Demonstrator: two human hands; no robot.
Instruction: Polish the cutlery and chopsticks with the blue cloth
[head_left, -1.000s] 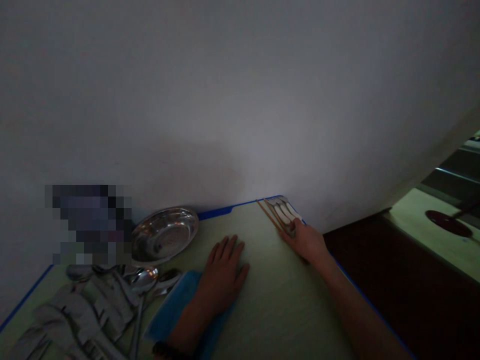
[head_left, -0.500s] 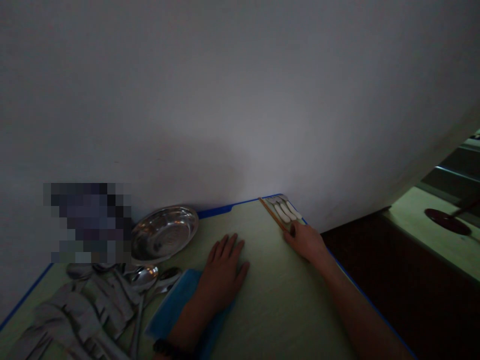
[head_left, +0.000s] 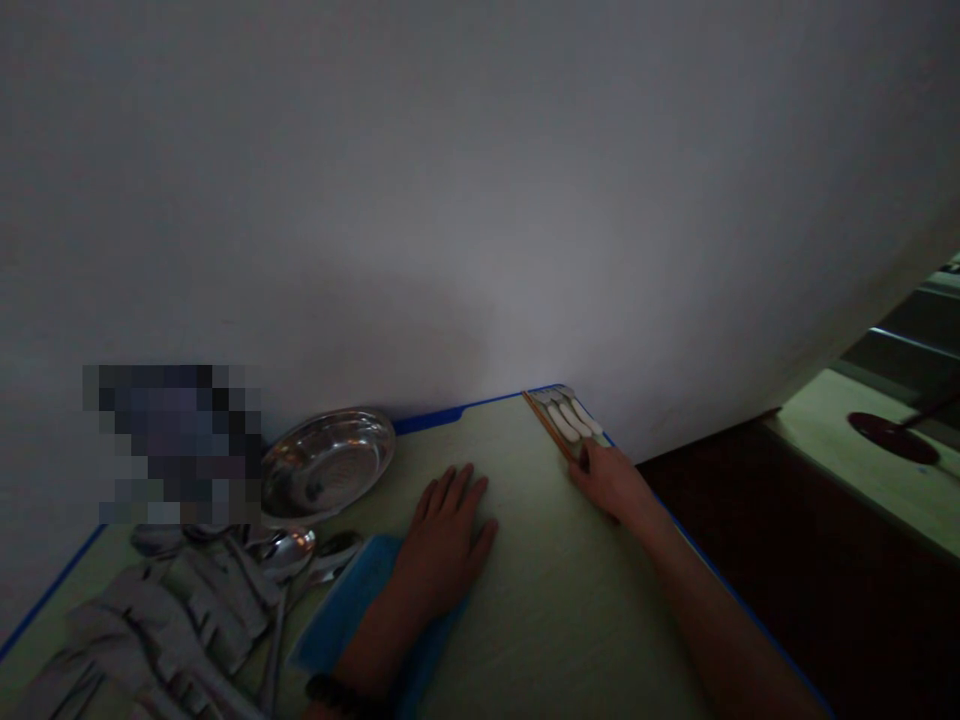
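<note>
My left hand [head_left: 444, 545] lies flat, fingers spread, on the pale green table [head_left: 540, 600], and its wrist crosses a folded blue cloth [head_left: 341, 595]. At the far right corner, my right hand [head_left: 609, 480] pinches the near end of a pair of wooden chopsticks [head_left: 547, 426] lying on the table. Just right of the chopsticks is a row of white-handled forks [head_left: 568, 416], side by side with their tines toward the wall. The fingertips of my right hand are close to the fork handles; whether they touch cannot be made out.
An oval steel dish [head_left: 330, 465] stands near the wall [head_left: 480, 200]. Left of the cloth lies a heap of white-handled cutlery [head_left: 165, 625] with metal spoons [head_left: 285, 550]. A blurred-out item [head_left: 172, 440] is behind it. To the right, another table [head_left: 832, 410] carries a dark red round object [head_left: 892, 438].
My right hand has shifted the chopsticks slightly to the right, closer to the forks. My left hand stays flat in the same place.
</note>
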